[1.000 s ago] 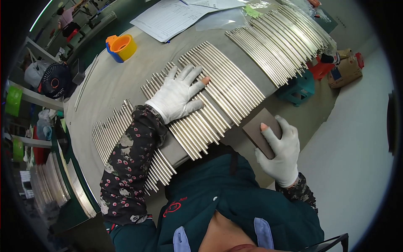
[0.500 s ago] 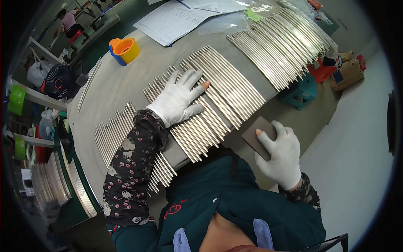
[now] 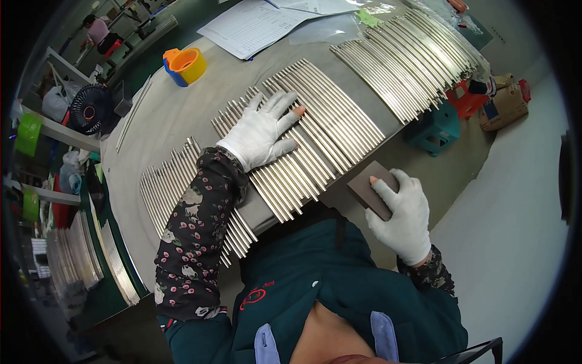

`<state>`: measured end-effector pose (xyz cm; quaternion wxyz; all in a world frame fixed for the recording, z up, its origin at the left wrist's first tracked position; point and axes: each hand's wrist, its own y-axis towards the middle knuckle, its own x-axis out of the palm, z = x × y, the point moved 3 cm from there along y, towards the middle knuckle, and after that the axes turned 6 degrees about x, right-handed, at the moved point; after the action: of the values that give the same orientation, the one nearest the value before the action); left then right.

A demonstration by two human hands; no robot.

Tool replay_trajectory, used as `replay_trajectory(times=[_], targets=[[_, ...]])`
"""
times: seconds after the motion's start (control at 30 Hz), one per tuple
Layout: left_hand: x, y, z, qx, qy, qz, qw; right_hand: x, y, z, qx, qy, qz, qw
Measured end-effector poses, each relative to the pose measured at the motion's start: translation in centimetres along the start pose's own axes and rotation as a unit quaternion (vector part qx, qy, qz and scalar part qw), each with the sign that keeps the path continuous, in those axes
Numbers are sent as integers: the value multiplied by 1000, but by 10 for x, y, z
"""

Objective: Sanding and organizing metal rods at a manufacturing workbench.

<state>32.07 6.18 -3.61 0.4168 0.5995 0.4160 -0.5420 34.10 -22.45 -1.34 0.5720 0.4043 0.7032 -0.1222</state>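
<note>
Now your left hand (image 3: 260, 130) rests flat, fingers spread, on the metal rods (image 3: 315, 136) | your right hand (image 3: 403, 215) has edged toward 12 o'clock, gripping the brown sanding block (image 3: 371, 188).

Your left hand (image 3: 262, 130) wears a white glove, as does your right hand (image 3: 405, 213), each with a bare fingertip showing through. Your left sleeve (image 3: 197, 233) is black with small pink-and-white flowers. The rods (image 3: 315, 136) gleam pale silver; the block (image 3: 374, 189) is dull brown. At eleven o'clock sits a yellow-orange tape roll (image 3: 188, 65). Your apron (image 3: 339, 285) is dark teal.
</note>
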Motion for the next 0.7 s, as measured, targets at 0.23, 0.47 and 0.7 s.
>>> replay_trajectory(times=[0.23,0.47,0.7], targets=[[-12,-32,-58,-136,-37,76,987,7,-20,16,21,5,-39,999],[15,-29,-75,-168,-86,38,981,7,-10,2,-54,48,-67,995],[22,-19,-78,-129,-116,48,984,11,-14,-22,-49,86,-59,993]])
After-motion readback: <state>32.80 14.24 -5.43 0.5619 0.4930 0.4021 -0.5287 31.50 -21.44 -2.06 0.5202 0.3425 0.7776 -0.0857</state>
